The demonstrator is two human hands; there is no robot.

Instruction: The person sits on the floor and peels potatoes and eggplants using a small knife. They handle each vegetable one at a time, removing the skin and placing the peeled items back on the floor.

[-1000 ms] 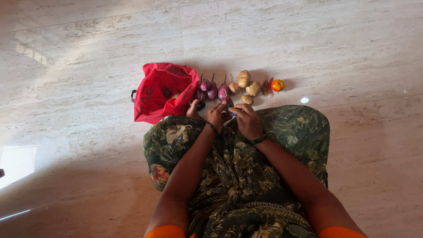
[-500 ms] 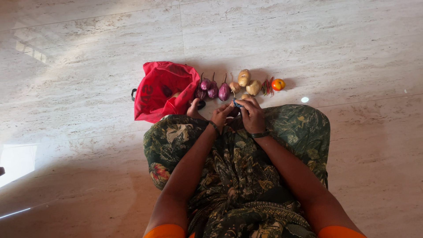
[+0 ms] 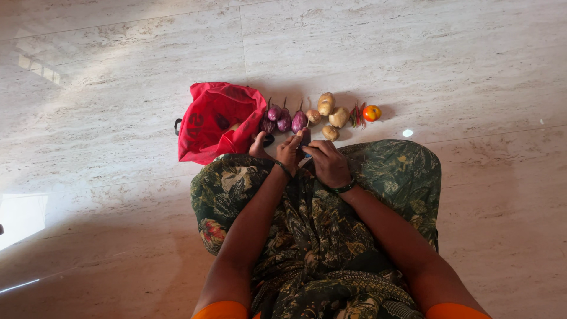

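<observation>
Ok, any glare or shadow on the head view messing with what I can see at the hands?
Head view: bright glare patch on the floor at lower left and a small hotspot right of the tomato; the left hand and right hand sit in soft shade, sharp enough.

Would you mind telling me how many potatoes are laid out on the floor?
4: the largest, one right of it, a small one left, another nearest the hands. More may hide in the red bag.

Orange sleeves (image 3: 221,309), green leaf-print garment (image 3: 322,236), seemingly dark bangles (image 3: 344,188) on both wrists
</observation>
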